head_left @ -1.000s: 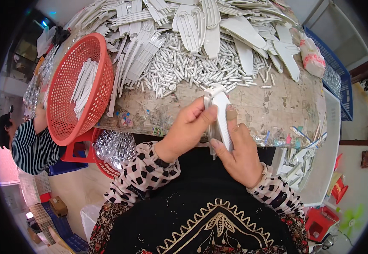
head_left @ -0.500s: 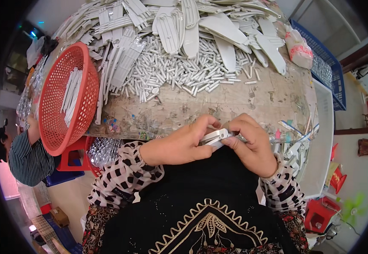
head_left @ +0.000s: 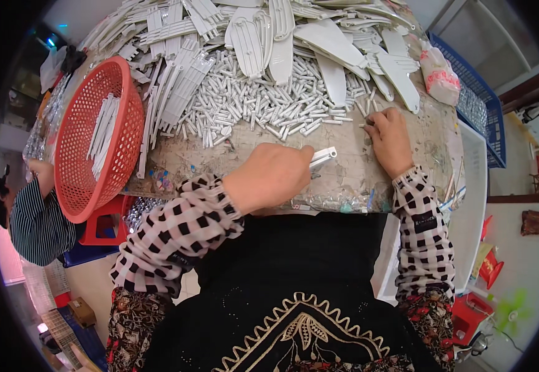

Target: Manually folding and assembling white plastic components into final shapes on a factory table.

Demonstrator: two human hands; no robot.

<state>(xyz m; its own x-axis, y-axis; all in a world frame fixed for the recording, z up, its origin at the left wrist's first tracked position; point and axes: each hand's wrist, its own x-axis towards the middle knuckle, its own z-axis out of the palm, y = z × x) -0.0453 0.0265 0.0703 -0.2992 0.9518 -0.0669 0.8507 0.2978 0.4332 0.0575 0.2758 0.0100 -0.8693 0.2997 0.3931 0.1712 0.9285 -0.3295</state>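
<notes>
Left hand (head_left: 269,177) closed around the white plastic strip (head_left: 322,156) should keep it level, while right hand (head_left: 388,137), fingers curled, pinches one small rod (head_left: 364,126) cleanly

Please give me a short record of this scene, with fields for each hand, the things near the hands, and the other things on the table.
left hand: closed around a white plastic piece, held low over the table
right hand: fingertips at the edge of the pile of small white tubes
behind the tubes: long flat white plastic parts, heaped
left side of table: red basket with a few white strips inside
far right: clear bag
</notes>
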